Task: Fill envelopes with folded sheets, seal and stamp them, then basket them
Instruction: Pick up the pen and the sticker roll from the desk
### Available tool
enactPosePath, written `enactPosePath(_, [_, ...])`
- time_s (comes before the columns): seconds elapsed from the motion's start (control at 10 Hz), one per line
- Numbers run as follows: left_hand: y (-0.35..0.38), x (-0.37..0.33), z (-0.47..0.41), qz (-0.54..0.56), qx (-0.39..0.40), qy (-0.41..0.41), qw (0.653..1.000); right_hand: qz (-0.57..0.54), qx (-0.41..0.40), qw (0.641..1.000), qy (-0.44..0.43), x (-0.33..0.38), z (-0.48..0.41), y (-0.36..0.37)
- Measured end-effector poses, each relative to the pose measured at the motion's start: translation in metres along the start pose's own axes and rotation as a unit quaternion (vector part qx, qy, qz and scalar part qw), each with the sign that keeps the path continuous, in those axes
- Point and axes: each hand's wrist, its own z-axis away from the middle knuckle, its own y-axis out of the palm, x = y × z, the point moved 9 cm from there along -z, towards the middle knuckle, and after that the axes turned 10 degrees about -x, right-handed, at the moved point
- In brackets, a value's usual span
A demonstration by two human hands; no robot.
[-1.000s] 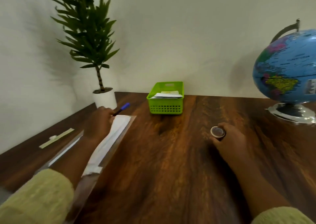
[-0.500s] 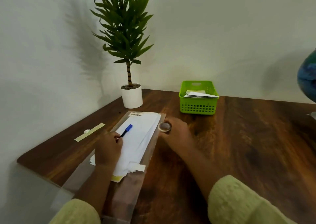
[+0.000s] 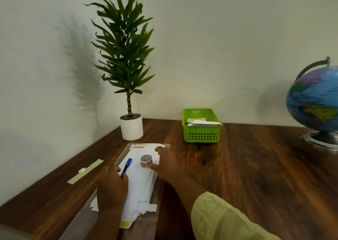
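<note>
Since a second ago the right hand (image 3: 165, 162) has carried the small roll (image 3: 146, 160) from the bare wood on the right across to the stack of envelopes (image 3: 140, 183). It now pinches the roll between thumb and fingers just over the stack's far half. The roll looks like sealing tape, though the blur leaves that unsure.

The stack lies with its long axis running away from the person, tipped slightly right, inside a clear sleeve (image 3: 164, 145). Both hands are over it. The left hand (image 3: 112, 186) sits at its near-left edge, fingers curled around a blue-capped pen (image 3: 126, 166) that points away along the same axis. So the next envelope is directly under the grip, and the left hand is nearer to lift one.

A barcode label (image 3: 138, 147) at the sleeve's far end is too small to read. The green basket (image 3: 201, 136), already holding envelopes, stands beyond and to the right, closer to the right hand. A pale strip (image 3: 86, 171) lies to the left. The globe (image 3: 314, 100) shows lettering that cannot be read.
</note>
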Motion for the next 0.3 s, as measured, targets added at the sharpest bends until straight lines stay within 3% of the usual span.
enactPosePath(0.2, [-0.009,-0.020,0.005,-0.025,-0.021,0.098,0.995,0.122,-0.135,0.982,-0.046,-0.045,0.046,-0.145])
enactPosePath(0.3, [-0.017,-0.036,0.000,-0.120,-0.058,0.172,0.976,0.237,-0.188,0.950,-0.082,-0.060,0.071,-0.224])
